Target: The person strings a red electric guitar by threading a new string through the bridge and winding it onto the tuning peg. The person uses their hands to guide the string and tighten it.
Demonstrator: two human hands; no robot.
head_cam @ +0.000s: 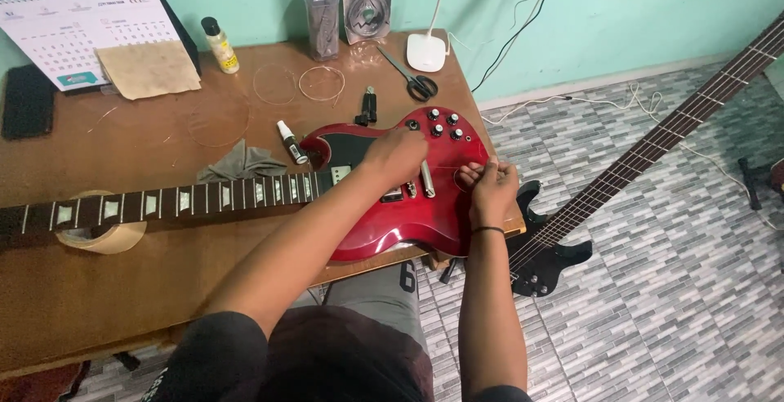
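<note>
Red electric guitar (408,206) lies flat on the counter (122,288), body at the right edge, neck running left and cut off by the frame. Left hand (394,157) rests curled over the bridge area, hiding what is beneath; grip unclear. Right hand (490,183) pinches at the tailpiece; any string there is too thin to see. Scissors (416,82) lie farther back.
</note>
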